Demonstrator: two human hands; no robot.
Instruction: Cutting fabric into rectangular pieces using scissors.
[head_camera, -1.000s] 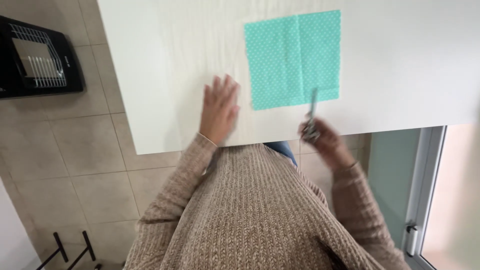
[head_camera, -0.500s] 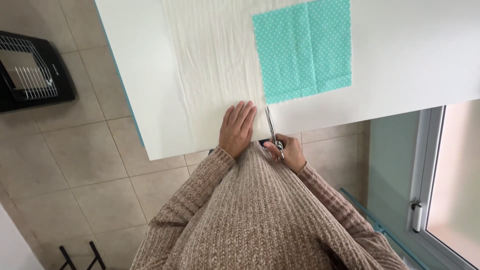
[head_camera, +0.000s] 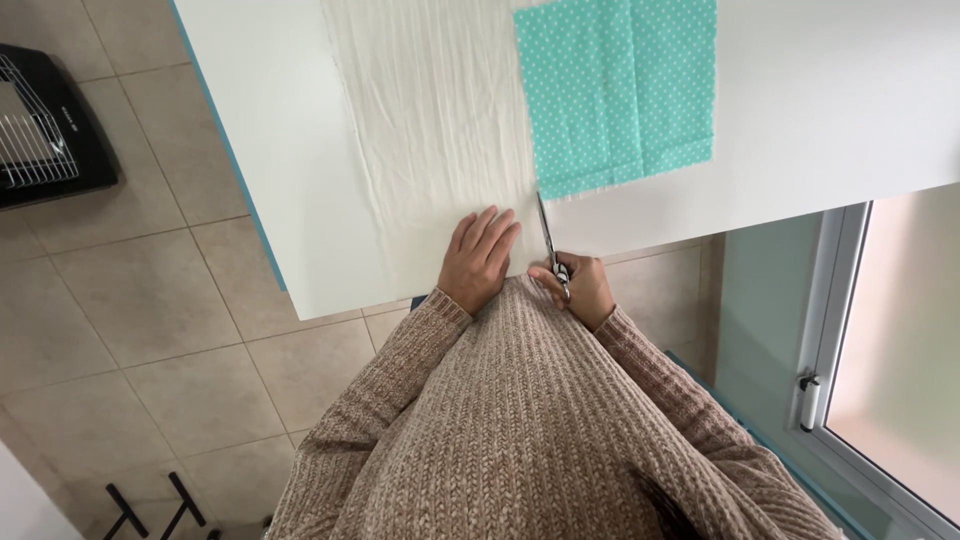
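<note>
A cream fabric strip (head_camera: 435, 120) lies on a white table (head_camera: 830, 110), with a teal polka-dot fabric square (head_camera: 620, 85) laid along its right side. My left hand (head_camera: 478, 258) lies flat with its fingers spread on the near end of the cream fabric. Just to its right, my right hand (head_camera: 577, 285) grips a pair of scissors (head_camera: 549, 240) at the table's near edge. The blades point away from me, along the right edge of the cream fabric, toward the near left corner of the teal square.
The table has a teal-edged side on the left. Below it is a beige tiled floor (head_camera: 160, 330). A black appliance with a wire grille (head_camera: 45, 130) stands on the floor at the left. A glass door with a white frame (head_camera: 830, 330) is at the right.
The view has shifted, so the table sits further right and higher. Both hands moved together to the fabric's near end. The scissors now point along the cream fabric's right edge.
</note>
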